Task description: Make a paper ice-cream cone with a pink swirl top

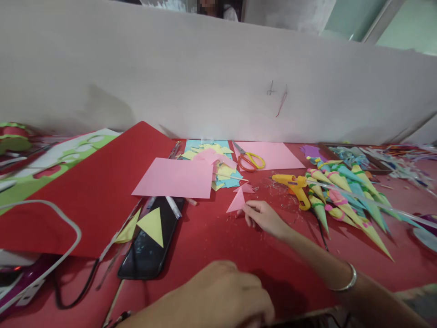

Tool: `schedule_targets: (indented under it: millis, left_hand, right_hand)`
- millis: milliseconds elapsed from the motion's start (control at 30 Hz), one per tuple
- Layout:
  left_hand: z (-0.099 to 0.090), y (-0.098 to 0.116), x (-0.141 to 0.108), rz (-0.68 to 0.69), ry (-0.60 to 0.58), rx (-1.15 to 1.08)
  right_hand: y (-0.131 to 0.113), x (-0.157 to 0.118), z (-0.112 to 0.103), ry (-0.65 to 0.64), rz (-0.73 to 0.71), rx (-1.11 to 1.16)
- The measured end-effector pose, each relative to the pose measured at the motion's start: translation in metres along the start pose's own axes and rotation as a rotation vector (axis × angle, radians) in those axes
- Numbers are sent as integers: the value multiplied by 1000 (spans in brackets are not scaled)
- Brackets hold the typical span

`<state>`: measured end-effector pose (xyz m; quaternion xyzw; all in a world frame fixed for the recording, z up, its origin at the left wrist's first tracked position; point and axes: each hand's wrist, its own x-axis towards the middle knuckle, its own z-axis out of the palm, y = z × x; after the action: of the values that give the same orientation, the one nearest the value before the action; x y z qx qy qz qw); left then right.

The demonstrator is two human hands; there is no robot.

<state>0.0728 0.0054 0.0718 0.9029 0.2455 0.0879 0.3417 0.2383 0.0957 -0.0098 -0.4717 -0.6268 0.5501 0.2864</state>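
Observation:
At the middle of the table, my right hand (261,217) is closed, its fingertips pinching the corner of a small pink paper triangle (236,202). Just behind that triangle lies another small pink paper piece (246,187). Low in the view, near the table's front edge, my left hand (221,294) has its fingers curled in. Its palm faces away, so whatever it may hold is hidden. To the left, a yellow paper triangle (153,228) rests on a black phone (143,260). A pink paper sheet (175,178) lies beyond the phone, partly over a white pen (174,207).
Scissors (251,160) lie on another pink sheet (285,156), beside piled paper scraps (227,175). On the right are a yellow glue gun (294,187) and several decorated paper cones (341,200). A large red sheet (102,191) covers the left. A white wall (191,77) closes the back.

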Motion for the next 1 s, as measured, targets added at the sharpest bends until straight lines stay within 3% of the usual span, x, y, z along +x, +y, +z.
schedule_targets:
  millis: [67, 167, 233, 533, 633, 800, 1000]
  left_hand:
    - [3, -18, 2, -146, 111, 64]
    - [4, -47, 2, -458, 428, 16]
    - [3, -60, 2, -568, 512, -31]
    - [11, -76, 12, -382, 355, -348]
    - [14, -78, 11, -386, 348, -359]
    - [14, -77, 9, -379, 193, -499]
    - [13, -79, 9, -318, 224, -473]
  right_hand:
    - [-4, -3, -1, -27, -32, -31]
    - [-11, -9, 0, -75, -134, -109]
    - [-14, -13, 2, -102, -181, -147]
    - [-11, -32, 13, -118, -137, -215]
    - [-8, -35, 13, -86, -198, -321]
    - [-5, -36, 13, -155, -198, -338]
    - [-9, -28, 10, -219, -196, -252]
